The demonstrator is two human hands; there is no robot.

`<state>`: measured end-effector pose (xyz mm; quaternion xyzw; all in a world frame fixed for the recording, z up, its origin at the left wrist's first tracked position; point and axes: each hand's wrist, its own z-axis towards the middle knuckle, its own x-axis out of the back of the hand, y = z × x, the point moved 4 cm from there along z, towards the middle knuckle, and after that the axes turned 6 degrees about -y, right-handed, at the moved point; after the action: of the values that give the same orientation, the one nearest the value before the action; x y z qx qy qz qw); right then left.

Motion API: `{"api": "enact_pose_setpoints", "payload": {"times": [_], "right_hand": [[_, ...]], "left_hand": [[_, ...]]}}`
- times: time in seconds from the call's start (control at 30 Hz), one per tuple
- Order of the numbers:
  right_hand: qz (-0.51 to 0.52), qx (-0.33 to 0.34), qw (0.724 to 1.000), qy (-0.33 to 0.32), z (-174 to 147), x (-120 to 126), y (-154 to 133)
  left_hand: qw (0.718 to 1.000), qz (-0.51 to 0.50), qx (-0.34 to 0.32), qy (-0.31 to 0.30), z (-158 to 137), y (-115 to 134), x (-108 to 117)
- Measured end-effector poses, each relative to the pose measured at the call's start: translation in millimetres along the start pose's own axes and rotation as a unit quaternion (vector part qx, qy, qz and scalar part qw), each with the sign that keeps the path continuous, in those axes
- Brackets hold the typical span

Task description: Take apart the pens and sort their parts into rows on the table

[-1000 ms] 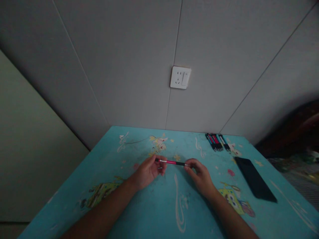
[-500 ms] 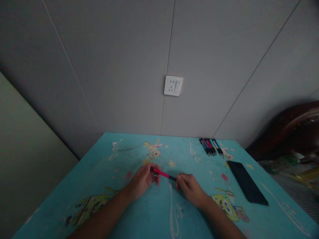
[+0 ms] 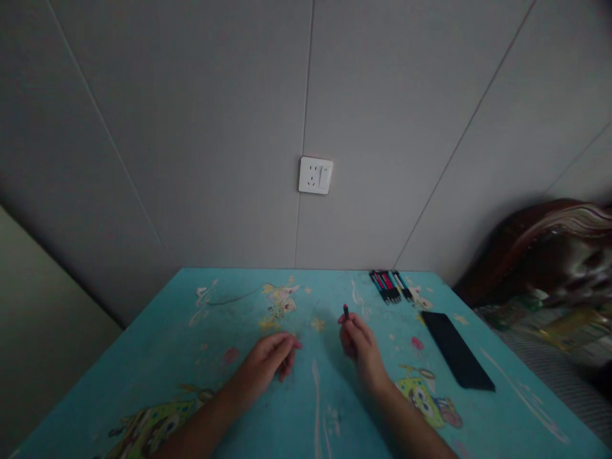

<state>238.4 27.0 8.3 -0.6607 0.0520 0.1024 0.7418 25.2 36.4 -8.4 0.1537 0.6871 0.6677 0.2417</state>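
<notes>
In my right hand [image 3: 362,352] is a slim pen [image 3: 346,311], its black end with a small pinkish-red tip poking up above the thumb and forefinger. The rest of the pen is hidden by the hand. To the left, a little above the tabletop, my left hand [image 3: 271,358] is closed, fingers curled and thumb against the forefinger; whether anything small sits between them cannot be made out. Both hands are apart, over the middle of the blue cartoon-print table [image 3: 258,421].
A row of several similar pens [image 3: 389,287], black with red or blue, lies at the back right. Nearer on the right is a flat black case or pouch [image 3: 458,350]. A grey wall with a socket [image 3: 315,175] stands behind, and a dark carved wooden piece [image 3: 530,242] at right.
My left hand has let go of the pen, and the hands have moved apart. My right hand now holds the pen turned upright and has risen slightly. The view has shifted a little rightward.
</notes>
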Motion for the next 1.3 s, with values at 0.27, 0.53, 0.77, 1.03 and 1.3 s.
{"api": "enact_pose_setpoints", "payload": {"times": [0.27,0.53,0.77,1.03,1.3], "right_hand": [[0.322,-0.107,0.939,-0.049,0,19,-18],[0.300,-0.100,0.946,-0.065,-4,18,-21],[0.248,-0.087,0.964,-0.049,3,18,-16],[0.177,-0.056,0.981,-0.048,7,25,-7],[-0.082,0.009,0.991,0.107,18,63,-6]], "left_hand": [[0.986,0.152,0.047,-0.053,-2,-9,-7],[0.978,0.190,0.047,-0.077,-5,0,-7],[0.982,0.174,0.047,-0.064,-4,-4,-6],[0.979,0.193,0.035,-0.059,-3,-9,-7],[0.981,0.180,0.043,-0.053,-1,-12,-7]]}}
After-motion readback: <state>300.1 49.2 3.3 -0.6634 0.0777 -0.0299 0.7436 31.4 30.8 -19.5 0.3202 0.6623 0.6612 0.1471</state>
